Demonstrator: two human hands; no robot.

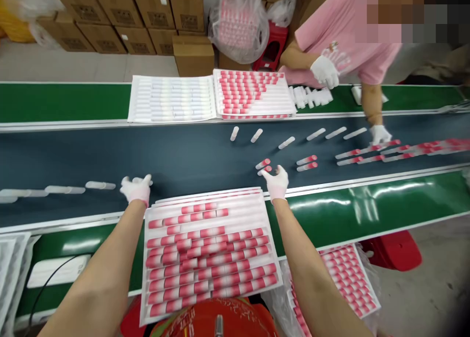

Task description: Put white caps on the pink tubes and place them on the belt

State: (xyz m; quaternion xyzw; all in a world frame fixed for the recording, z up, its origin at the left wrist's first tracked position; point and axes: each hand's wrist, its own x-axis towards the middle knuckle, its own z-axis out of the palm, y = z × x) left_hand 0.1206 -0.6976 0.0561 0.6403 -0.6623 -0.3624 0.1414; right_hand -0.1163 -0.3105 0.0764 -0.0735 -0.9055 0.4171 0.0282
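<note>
My left hand [136, 189], in a white glove, is over the dark belt with its fingers and thumb around a white tube [138, 180]. Part of that tube is hidden by the fingers. My right hand [277, 183], also gloved, has thumb and forefinger apart beside a small red-and-white tube [265, 171]. A second such tube [263, 163] lies just beyond it. Between my forearms rests a white ribbed tray [242, 205], partly filled with rows of red-and-white tubes [231, 267], a few of them lying on top of others.
Across the dark belt [191, 156], a co-worker's gloved hand [380, 134] is at a line of red-and-white tubes [400, 151]. White tubes [101, 185] lie in a row to the left. Two trays [172, 98] stand on the far green strip. A red stool [396, 249] is at lower right.
</note>
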